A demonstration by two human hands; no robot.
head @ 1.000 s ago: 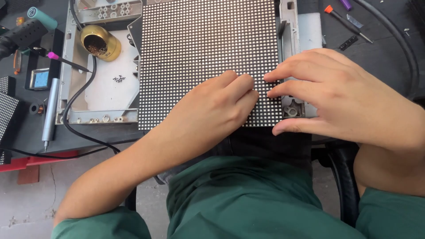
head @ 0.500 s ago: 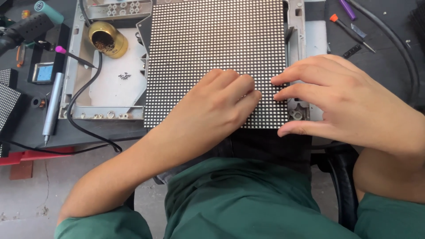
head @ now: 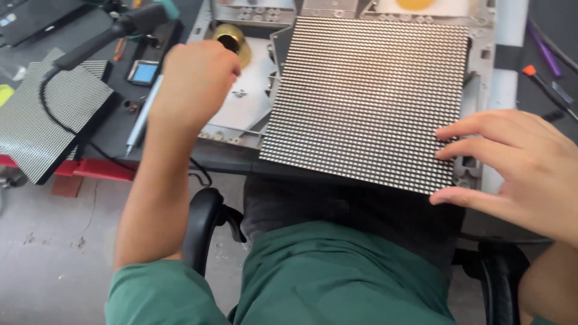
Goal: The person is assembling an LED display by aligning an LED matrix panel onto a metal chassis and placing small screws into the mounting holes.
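The right hand (head: 530, 168) steadies the dotted panel (head: 367, 96) with spread fingers; the left hand (head: 195, 81), loosely curled and holding nothing, is near the brass pot (head: 232, 39).

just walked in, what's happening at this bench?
A seated person rests the right hand on the right edge of a large square black panel dotted with tiny LEDs. The left hand is raised over a grey metal tray near a round brass tin. What its grip holds cannot be told.
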